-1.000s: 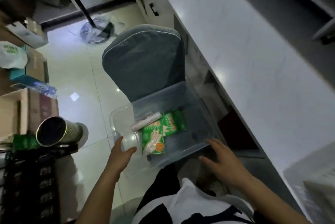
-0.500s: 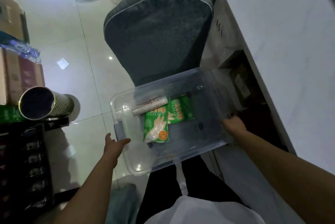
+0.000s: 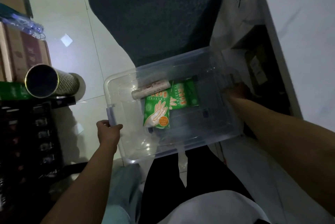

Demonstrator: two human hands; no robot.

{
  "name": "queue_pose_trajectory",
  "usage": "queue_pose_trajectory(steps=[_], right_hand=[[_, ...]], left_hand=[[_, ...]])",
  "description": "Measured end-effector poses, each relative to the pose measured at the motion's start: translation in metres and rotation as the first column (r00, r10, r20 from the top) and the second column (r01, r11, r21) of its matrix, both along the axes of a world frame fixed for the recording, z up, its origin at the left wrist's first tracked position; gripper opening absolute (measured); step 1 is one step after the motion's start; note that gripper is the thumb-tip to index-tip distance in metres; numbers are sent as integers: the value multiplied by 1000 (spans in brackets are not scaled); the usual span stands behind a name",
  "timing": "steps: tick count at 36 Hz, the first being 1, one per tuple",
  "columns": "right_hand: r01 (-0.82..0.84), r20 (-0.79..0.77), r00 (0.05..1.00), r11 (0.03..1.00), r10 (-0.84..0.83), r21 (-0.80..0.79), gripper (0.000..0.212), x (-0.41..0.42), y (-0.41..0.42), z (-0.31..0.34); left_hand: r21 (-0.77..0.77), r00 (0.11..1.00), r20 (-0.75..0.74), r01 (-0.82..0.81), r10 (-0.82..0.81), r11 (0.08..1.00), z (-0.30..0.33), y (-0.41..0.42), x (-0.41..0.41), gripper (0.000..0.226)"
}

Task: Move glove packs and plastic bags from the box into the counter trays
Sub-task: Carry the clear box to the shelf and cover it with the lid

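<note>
A clear plastic box [image 3: 126, 144] sits on a grey chair seat below me. Inside lie two green glove packs, one nearer me [image 3: 157, 111] and one behind it [image 3: 184, 94], plus a pale roll of plastic bags [image 3: 151, 89] at their far left. My left hand [image 3: 107, 132] grips the box's left handle. My right hand [image 3: 235, 91] holds the right rim, partly seen through the plastic wall.
The grey chair back [image 3: 155, 15] rises beyond the box. A white counter [image 3: 299, 24] runs along the right. On the left are a metal mesh cylinder [image 3: 52, 82], cardboard boxes [image 3: 21, 56] and a dark rack [image 3: 27, 133]. Pale tiled floor [image 3: 72, 24] lies between.
My hands moved from the box's near edge out to its two ends and took hold. The view has dropped closer over the box.
</note>
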State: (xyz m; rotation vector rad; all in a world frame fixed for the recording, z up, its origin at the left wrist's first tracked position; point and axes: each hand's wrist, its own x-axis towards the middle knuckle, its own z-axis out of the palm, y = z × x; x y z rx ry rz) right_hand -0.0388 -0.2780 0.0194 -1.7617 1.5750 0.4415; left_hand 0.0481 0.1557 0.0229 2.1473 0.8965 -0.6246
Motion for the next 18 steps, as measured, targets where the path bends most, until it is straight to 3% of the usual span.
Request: queue_pose_trajectory(steps=[3,8,10,14,18], right_hand=[[-24,-10,1000,997,24,-69,71,-3,0,0],[-10,109,994,996,20,-89,35,-6,9,-3],[42,154,988,996,-29,-82,30,-9,15,-2],[129,204,971,992,-124,-9,29,-20,23,5],[88,180,978,989,-109,122,46,-48,35,14]], left_hand=[[43,993,35,110,-112,993,4,-8,-4,53],[13,987,30,161,-161,987,6,-9,0,53],[0,987,14,158,-158,987,8,-8,3,53],[12,987,3,160,-160,987,18,-4,8,49],[64,972,39,229,-232,971,28,7,19,52]])
